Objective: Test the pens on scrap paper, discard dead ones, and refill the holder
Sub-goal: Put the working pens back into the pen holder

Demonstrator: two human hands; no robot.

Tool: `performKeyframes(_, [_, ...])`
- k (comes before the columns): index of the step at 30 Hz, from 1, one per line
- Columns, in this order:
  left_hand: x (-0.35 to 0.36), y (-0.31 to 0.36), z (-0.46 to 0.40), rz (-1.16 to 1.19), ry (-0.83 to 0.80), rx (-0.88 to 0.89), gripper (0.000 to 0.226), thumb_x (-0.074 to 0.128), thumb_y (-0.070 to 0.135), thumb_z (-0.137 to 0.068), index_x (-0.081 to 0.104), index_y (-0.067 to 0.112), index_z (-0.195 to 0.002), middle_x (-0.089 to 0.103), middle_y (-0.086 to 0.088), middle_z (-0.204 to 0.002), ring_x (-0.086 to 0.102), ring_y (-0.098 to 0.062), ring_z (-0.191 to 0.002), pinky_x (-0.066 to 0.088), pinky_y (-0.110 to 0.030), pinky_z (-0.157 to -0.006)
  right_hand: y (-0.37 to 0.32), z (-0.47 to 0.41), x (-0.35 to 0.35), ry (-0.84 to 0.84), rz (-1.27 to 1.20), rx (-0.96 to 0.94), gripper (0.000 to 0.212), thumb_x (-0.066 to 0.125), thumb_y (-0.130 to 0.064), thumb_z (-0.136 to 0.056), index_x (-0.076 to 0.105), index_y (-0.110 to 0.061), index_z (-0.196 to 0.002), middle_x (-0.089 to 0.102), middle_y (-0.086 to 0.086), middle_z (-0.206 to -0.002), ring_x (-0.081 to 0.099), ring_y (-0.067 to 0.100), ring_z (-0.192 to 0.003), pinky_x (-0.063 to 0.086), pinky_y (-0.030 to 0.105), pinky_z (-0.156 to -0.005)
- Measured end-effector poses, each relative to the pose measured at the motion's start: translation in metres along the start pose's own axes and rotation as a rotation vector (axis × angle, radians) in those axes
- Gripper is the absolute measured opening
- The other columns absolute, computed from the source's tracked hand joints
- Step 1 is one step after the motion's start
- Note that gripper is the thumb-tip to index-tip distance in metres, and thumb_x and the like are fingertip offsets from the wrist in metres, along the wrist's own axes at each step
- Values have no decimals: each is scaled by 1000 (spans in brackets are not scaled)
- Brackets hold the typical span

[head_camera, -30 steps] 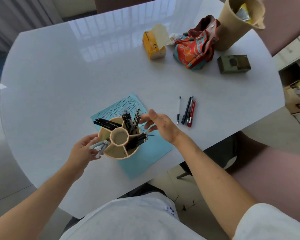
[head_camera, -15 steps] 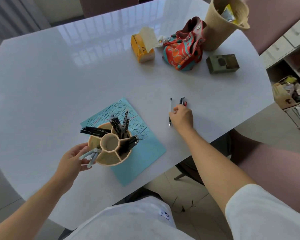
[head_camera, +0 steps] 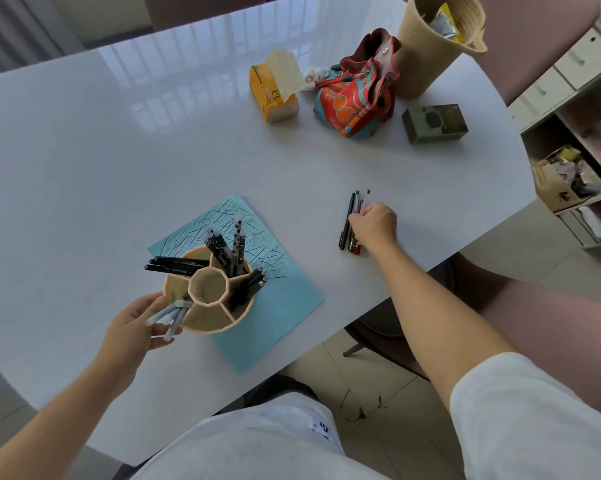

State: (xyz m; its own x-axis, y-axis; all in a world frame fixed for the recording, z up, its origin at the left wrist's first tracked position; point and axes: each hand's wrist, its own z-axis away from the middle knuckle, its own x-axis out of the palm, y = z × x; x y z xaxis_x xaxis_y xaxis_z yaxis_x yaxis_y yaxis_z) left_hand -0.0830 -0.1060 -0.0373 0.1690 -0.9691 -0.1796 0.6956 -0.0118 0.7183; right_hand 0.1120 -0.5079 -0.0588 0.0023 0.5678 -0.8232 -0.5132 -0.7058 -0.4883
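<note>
right hand (head_camera: 373,225) fingers grasping four pens (head_camera: 350,223); left hand (head_camera: 136,325) holds one holder (head_camera: 209,294).

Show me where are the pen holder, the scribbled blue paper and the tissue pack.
pen holder (head_camera: 209,287): head view, on its empty centre compartment.
scribbled blue paper (head_camera: 285,303): head view, on its bare right part.
tissue pack (head_camera: 274,98): head view, on its yellow side.

Right hand (head_camera: 373,226) covers the middle of the loose pens (head_camera: 349,223) on the tabletop (head_camera: 119,150); their exact count cannot be told. Finger contact beneath the knuckles is hidden. Left hand (head_camera: 132,325) fingers lie behind the holder (head_camera: 207,296) wall, partly screened by pale pens (head_camera: 169,315). The holder covers part of the blue paper (head_camera: 281,303). Basket (head_camera: 430,39) rim is cut by the top edge. Print on the yellow tissue pack (head_camera: 274,98) is illegible.
</note>
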Motion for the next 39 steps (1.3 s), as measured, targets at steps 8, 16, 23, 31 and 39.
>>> performKeyframes(8, [0,-3,2,-3,-18,-10,23,51,33,-103,69,21,-111,77,-8,-93,73,-30,-77,57,-39,-68,-8,-11,7,-67,210,-31,21,64,-9,-82,50,-10,-67,52,4,-65,54,27,-61,39,23,-51])
performKeyframes(16, [3,-12,12,0,-45,-28,23,60,37,-97,68,21,-111,75,-8,-95,72,-27,-77,58,-40,-70,-20,4,1,-119,-194,40,23,68,-23,-78,54,-7,-66,52,10,-60,52,24,-54,41,29,-54])
performKeyframes(23, [1,-15,21,-15,-86,-42,33,75,26,-89,61,26,-119,75,-5,-100,74,-26,-79,57,-33,-67,-35,108,5,-434,-876,44,11,62,-12,-81,59,-1,-85,73,19,-73,70,29,-60,56,32,-51])
performKeyframes(31, [4,-16,20,-68,-88,-37,41,80,23,-84,58,18,-117,73,-6,-104,74,-24,-80,58,-33,-68,-42,187,52,-430,-920,-109,16,71,-10,-91,62,3,-91,75,13,-77,75,27,-68,63,35,-63])
performKeyframes(39, [6,-21,21,-39,-92,-20,38,79,25,-85,59,21,-117,73,-8,-101,74,-23,-78,59,-33,-68,-29,214,70,-249,-692,-363,10,72,-41,-83,63,-38,-79,73,-10,-83,72,12,-76,61,29,-71])
